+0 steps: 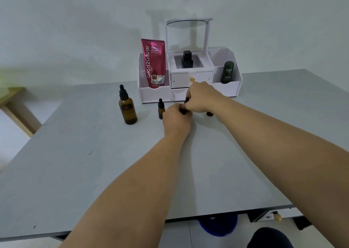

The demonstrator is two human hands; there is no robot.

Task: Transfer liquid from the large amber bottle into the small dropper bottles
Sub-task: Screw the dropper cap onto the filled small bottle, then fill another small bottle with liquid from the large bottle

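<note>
the left hand (176, 119) has its fingers curled round the body of a small bottle (183, 112), which stands on the grey table (217, 162) towards its far side. only a dark sliver of the glass shows between the two hands. the right hand (201, 98) reaches in from the right and above, its fingertips closed on that bottle's black cap (187, 99). most of the grip is hidden, so it looks like a pinch but i cannot be sure. the two hands touch each other over the bottle. just beside the left hand, on its left, a second small bottle (160, 109) stands upright with its dropper cap on. to the right, only the base of a third small bottle (209, 113) shows under the right wrist. the large bottle (127, 108) stands upright well to the left of the hands, amber glass with a black dropper cap in place. behind all of these a white organizer (156, 94) sits at the table's far edge by the wall. a pink tube (154, 62) stands in its left compartment, a black flask (186, 59) on its middle top, and a dark green bottle (227, 75) in its right compartment. a gold knob (192, 79) on the upper drawer shows just behind the right hand. a round mirror (188, 23) on the frame above is tipped nearly flat. below the table's near edge a blue stool (219, 225) shows.
</note>
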